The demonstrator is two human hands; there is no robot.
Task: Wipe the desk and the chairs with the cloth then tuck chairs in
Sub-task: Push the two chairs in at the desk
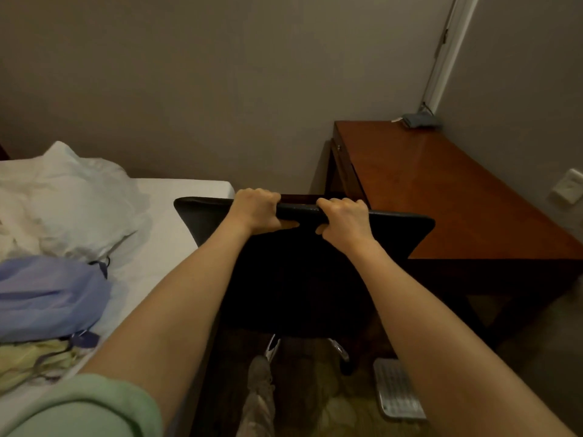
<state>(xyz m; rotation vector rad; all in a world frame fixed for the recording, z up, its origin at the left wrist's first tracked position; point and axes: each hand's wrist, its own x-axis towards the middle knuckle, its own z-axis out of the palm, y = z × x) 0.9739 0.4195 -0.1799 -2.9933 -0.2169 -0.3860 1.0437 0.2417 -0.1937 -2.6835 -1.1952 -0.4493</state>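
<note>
A black office chair (299, 272) stands in front of me, its back facing me and its chrome base legs showing below. My left hand (255, 212) grips the top edge of the backrest left of centre. My right hand (344, 220) grips the same edge a little to the right. The brown wooden desk (441, 197) stands to the right of the chair, against the wall corner. A folded grey-blue cloth (418, 120) lies at the desk's far corner.
A bed (170, 222) with a white sheet, a crumpled white pillow (66, 200) and blue and yellow fabric (47, 298) is close on the left. A white grid-patterned item (397, 389) lies on the floor right of the chair base. A wall socket (568, 186) sits above the desk.
</note>
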